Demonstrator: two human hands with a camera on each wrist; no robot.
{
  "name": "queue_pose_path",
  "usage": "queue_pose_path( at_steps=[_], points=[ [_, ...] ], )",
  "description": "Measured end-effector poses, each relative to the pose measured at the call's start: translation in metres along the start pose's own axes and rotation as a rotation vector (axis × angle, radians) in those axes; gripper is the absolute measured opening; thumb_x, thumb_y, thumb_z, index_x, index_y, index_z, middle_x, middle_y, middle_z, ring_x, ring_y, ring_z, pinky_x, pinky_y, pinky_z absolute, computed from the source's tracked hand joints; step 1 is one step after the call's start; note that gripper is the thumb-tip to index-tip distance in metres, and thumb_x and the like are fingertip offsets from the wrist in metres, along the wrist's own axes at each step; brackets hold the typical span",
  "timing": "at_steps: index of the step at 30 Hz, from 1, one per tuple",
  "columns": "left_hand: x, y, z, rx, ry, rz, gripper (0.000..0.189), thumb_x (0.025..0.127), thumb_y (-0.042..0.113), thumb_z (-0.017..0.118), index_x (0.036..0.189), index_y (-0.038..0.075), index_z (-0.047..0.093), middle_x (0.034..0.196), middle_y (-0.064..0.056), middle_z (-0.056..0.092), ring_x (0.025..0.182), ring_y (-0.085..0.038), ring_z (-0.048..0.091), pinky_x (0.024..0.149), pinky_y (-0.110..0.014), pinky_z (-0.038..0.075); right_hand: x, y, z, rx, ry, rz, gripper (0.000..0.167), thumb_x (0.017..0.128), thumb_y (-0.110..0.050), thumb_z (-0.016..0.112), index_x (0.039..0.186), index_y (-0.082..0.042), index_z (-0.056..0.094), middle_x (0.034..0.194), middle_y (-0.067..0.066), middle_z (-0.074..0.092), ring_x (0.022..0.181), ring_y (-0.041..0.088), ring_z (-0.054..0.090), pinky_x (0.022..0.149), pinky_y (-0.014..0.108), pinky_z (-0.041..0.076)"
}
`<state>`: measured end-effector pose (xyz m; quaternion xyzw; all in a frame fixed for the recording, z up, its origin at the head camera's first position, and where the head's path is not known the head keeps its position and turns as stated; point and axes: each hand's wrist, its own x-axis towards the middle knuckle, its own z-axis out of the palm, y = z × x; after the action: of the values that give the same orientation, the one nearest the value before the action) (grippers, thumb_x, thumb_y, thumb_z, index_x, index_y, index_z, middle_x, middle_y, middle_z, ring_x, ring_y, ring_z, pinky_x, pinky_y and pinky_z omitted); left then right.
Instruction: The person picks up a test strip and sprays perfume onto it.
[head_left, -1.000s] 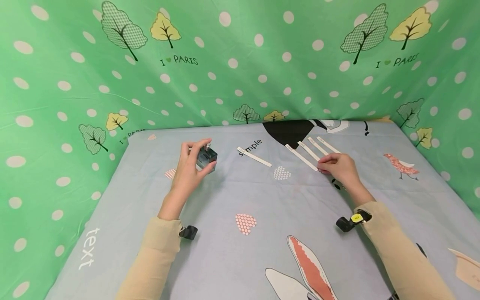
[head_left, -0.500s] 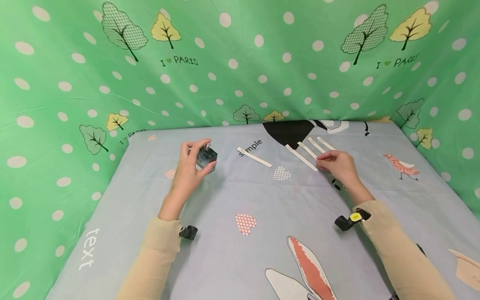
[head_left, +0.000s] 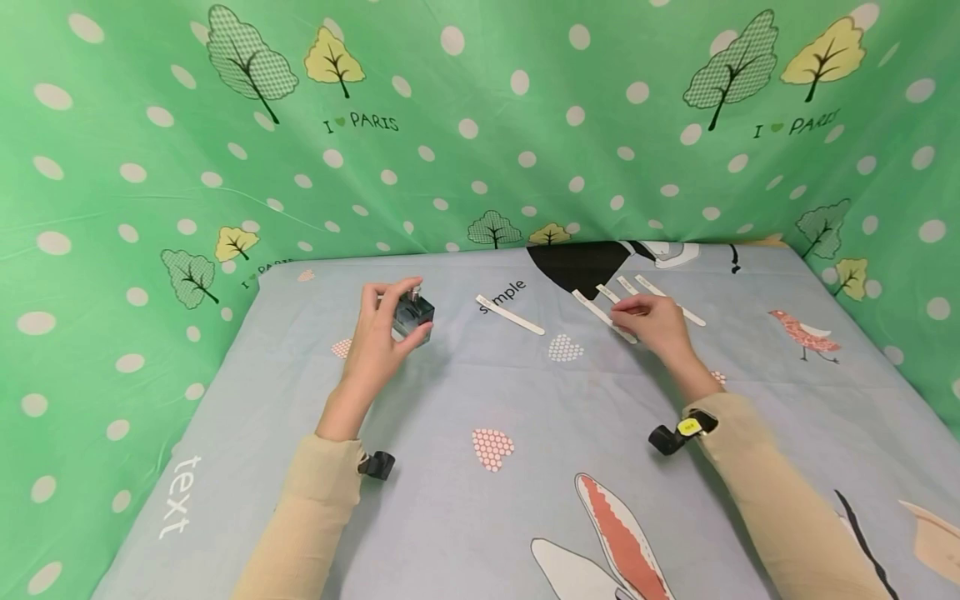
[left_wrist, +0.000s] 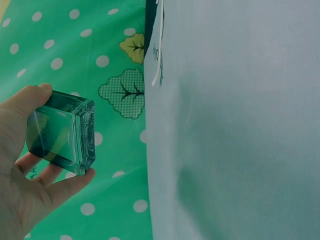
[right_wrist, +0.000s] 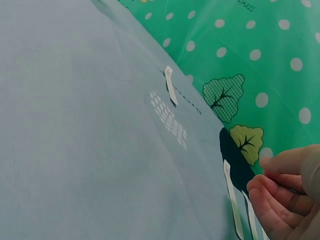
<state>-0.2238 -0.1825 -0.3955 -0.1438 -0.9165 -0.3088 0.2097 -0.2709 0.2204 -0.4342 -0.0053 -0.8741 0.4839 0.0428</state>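
My left hand holds a square blue-green glass perfume bottle above the table, its spray nozzle up and a fingertip close to it. In the left wrist view the thumb and fingers clasp the sides of the bottle, whose thick base faces the camera. Over a fan of several white paper strips, my right hand has its fingers bent and nothing visible between them. Its fingertips overlap the lower part of the leftmost strip. Small print marks the far ends of the strips.
A single white strip lies apart, between the two hands. The pale blue printed tablecloth covers the table, and a green dotted curtain hangs at the back and sides. A black wrist camera sits on the right sleeve.
My right hand has shifted left along the fan of strips, from the right-hand strips toward the leftmost one. The strips lie where they were. My left hand keeps the perfume bottle in the same place.
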Motion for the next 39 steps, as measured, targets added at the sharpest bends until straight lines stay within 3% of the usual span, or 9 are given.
queue_pose_path(
  at_steps=[7,17,22,39],
  points=[
    [0.001,0.0,-0.001,-0.002,-0.005,-0.008,0.064,0.089,0.023,0.076,0.144,0.029,0.045,0.123,-0.018,0.039,0.103,-0.032,0.053,0.086,-0.05,0.051,0.006,-0.007,0.017,0.078,-0.002,-0.027,0.026,0.088,-0.014,0.075,0.104,0.006,0.073,0.074,-0.016,0.067,0.062,-0.012,0.06,0.06,0.01,0.051],
    [0.001,-0.001,-0.001,0.003,-0.005,-0.003,0.063,0.089,0.023,0.076,0.144,0.028,0.045,0.122,-0.017,0.039,0.102,-0.031,0.052,0.086,-0.05,0.05,0.015,-0.015,0.038,0.12,0.015,-0.013,0.024,0.088,-0.012,0.075,0.105,0.006,0.074,0.078,-0.007,0.073,0.061,-0.012,0.06,0.061,0.009,0.051],
    [0.001,-0.001,-0.001,0.008,-0.004,-0.004,0.063,0.09,0.023,0.076,0.144,0.029,0.045,0.122,-0.017,0.039,0.1,-0.03,0.052,0.083,-0.048,0.05,0.018,-0.018,0.05,0.152,0.017,-0.002,0.023,0.087,-0.012,0.075,0.104,0.004,0.074,0.076,-0.01,0.07,0.061,-0.01,0.06,0.061,0.01,0.051],
    [0.001,-0.004,-0.003,0.015,-0.001,-0.002,0.063,0.089,0.022,0.076,0.144,0.029,0.045,0.12,-0.017,0.039,0.099,-0.03,0.05,0.081,-0.045,0.049,0.019,-0.026,0.079,0.17,0.001,-0.02,0.023,0.087,-0.011,0.075,0.105,0.005,0.074,0.099,0.021,0.075,0.062,-0.01,0.059,0.064,0.01,0.052]
  ],
)
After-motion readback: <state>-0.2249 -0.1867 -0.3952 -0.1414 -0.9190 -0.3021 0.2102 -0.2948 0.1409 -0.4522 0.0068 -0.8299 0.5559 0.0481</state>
